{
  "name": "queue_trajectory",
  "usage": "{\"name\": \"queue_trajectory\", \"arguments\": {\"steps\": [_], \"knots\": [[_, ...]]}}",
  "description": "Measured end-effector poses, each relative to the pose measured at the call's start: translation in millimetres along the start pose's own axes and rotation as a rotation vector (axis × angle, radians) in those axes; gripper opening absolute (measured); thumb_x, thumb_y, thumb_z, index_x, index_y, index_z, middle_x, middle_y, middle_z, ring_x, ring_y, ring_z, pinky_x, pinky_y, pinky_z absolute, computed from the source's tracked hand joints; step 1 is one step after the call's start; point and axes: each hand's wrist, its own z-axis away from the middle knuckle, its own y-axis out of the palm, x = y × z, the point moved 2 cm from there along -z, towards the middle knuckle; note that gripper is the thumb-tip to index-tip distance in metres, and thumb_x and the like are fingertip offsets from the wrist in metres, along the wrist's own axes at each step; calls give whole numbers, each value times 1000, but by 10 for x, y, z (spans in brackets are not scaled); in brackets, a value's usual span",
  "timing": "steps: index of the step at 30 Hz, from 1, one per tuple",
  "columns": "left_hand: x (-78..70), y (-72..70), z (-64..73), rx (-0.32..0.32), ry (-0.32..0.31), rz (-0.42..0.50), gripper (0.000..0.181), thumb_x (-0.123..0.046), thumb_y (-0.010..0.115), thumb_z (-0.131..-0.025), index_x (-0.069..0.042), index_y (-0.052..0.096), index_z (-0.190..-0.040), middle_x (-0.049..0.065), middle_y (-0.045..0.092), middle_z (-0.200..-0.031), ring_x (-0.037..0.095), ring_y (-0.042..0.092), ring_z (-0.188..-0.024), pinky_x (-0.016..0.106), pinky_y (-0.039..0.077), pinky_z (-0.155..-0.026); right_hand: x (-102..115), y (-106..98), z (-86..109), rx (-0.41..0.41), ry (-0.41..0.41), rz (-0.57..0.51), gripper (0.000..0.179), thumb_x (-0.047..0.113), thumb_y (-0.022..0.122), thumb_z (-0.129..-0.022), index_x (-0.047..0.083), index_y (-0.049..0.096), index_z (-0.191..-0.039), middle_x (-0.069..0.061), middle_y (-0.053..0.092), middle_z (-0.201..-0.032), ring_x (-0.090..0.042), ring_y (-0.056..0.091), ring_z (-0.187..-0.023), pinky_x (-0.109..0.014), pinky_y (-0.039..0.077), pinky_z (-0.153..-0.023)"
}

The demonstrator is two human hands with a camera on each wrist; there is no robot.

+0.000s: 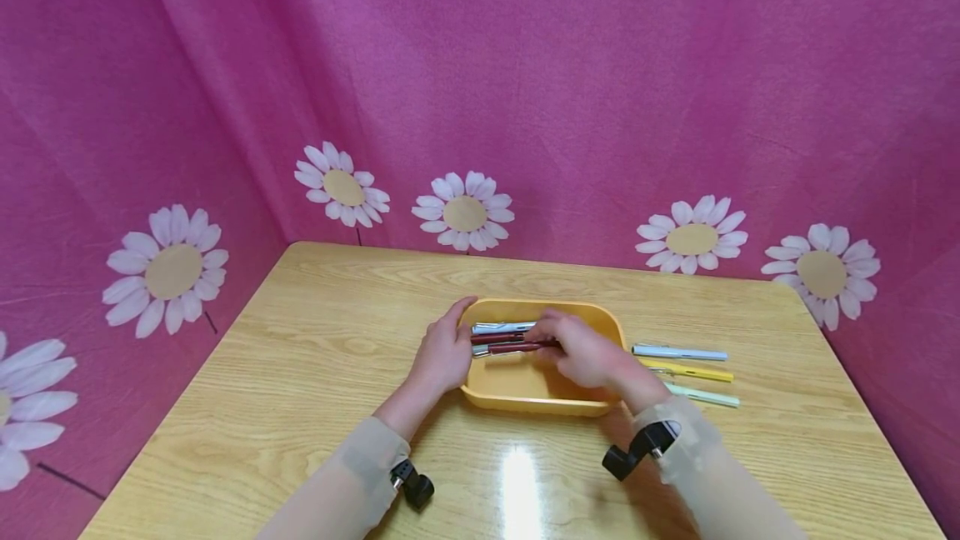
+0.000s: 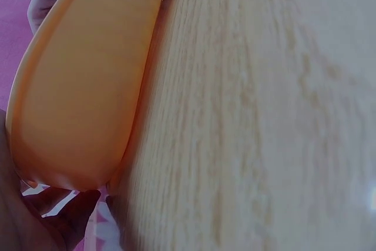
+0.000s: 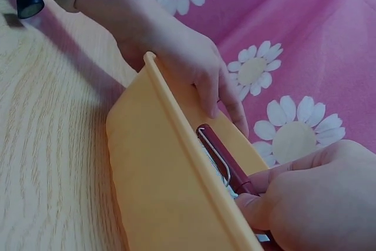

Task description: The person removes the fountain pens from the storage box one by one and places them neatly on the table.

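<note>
An orange-yellow plastic basket [image 1: 536,407] stands on the wooden table. My left hand [image 1: 445,352] holds its left end, with fingers around the end wall in the left wrist view. Over the inside of the basket, my right hand [image 1: 581,350] pinches a dark red pen [image 3: 226,157] with a metal clip between thumb and fingers. This pen lies across the basket, its far end toward the left wall. Beside it in the basket are another dark red pen [image 1: 495,339] and a light blue pen [image 1: 498,327]. My right fingers hide part of the pens.
Right of the basket, a pale blue pen [image 1: 678,352], a yellow pen [image 1: 697,372] and a mint green pen [image 1: 705,395] lie in a row on the table [image 1: 300,390]. A pink curtain [image 1: 525,107] with daisies hangs behind and at the sides.
</note>
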Motion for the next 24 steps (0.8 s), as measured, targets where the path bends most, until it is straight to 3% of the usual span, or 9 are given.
{"name": "queue_trajectory", "arguments": {"steps": [13,24], "knots": [[-7,1,16,7,-19,-2,48,-13,44,-110,-19,52,-157,14,66,-141,33,63,-123,54,49,-106,-11,-100,166,-6,52,-41,24,-7,66,-98,3,75,-118,-3,74,-110,-22,69,-106,-44,57,-95],[-26,0,23,-10,-17,-14,48,-13,45,-109,-22,54,-155,15,67,-138,39,62,-121,58,49,-102,29,-182,318,-28,32,-48,21,-9,66,-98,5,75,-111,-3,73,-102,-14,66,-93,-37,58,-85]]}}
